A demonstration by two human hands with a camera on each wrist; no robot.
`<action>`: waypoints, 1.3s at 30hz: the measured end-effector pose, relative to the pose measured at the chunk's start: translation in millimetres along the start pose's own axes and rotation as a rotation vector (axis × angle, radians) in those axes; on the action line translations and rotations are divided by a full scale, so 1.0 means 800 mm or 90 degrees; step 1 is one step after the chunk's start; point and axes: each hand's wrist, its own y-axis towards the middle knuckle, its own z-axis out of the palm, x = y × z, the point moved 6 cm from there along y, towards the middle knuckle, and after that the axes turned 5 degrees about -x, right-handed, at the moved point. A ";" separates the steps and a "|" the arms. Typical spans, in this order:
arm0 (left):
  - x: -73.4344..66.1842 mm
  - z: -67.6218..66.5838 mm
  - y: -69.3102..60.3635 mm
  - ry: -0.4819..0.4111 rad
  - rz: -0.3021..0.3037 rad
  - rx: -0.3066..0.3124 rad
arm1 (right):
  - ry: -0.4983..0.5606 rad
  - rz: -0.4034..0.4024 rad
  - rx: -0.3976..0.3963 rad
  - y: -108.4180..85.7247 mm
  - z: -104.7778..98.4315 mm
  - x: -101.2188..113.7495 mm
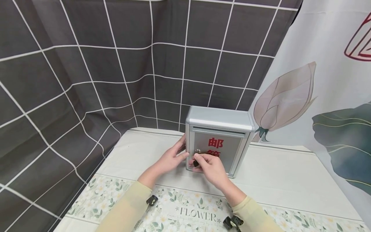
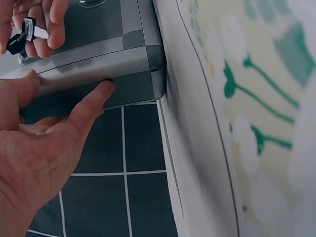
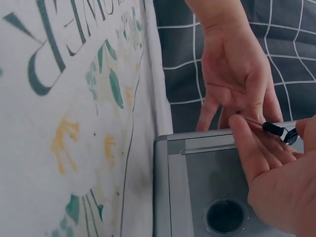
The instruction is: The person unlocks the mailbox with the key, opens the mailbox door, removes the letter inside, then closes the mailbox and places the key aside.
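A silver-grey metal box (image 1: 220,116) with red characters stands upright on the table. My left hand (image 1: 169,159) rests against its left side; in the left wrist view, the fingers of this left hand (image 2: 54,140) lie extended along the box's edge (image 2: 133,59). My right hand (image 1: 213,169) is at the box's front, just below the round lock (image 1: 198,151), pinching a small key with a black head (image 1: 195,163). In the right wrist view, the black-headed key (image 3: 272,129) shows its thin metal part beside the right fingers (image 3: 254,158). Whether a key is in the lock is unclear.
The table (image 1: 290,174) has a pale cover with a flower-print band and the word FLOWER. Behind and to the left hangs a dark curtain (image 1: 168,61) with white grid lines; a white curtain (image 1: 327,80) with plant prints hangs at the right.
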 end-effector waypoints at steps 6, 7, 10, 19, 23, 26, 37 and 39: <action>0.003 0.000 0.001 -0.002 -0.004 0.001 | 0.090 0.020 0.036 0.001 0.004 -0.005; 0.003 0.000 0.001 0.000 -0.005 0.000 | 0.106 0.020 0.043 0.002 0.004 -0.006; 0.003 -0.001 0.001 0.002 -0.004 -0.001 | 0.141 0.017 0.060 0.003 0.006 -0.008; 0.000 -0.002 -0.001 0.008 -0.004 -0.001 | 0.241 0.045 0.078 0.002 0.012 -0.012; -0.001 -0.002 0.000 0.005 -0.003 -0.001 | 0.270 0.053 0.086 0.002 0.014 -0.012; -0.001 -0.003 0.000 0.004 -0.003 -0.003 | 0.273 0.053 0.092 0.002 0.015 -0.012; -0.002 -0.003 0.000 -0.002 0.005 -0.001 | 0.278 0.060 0.097 0.001 0.015 -0.012; -0.002 -0.003 0.000 -0.009 0.004 -0.001 | 0.276 0.062 0.101 0.000 0.015 -0.013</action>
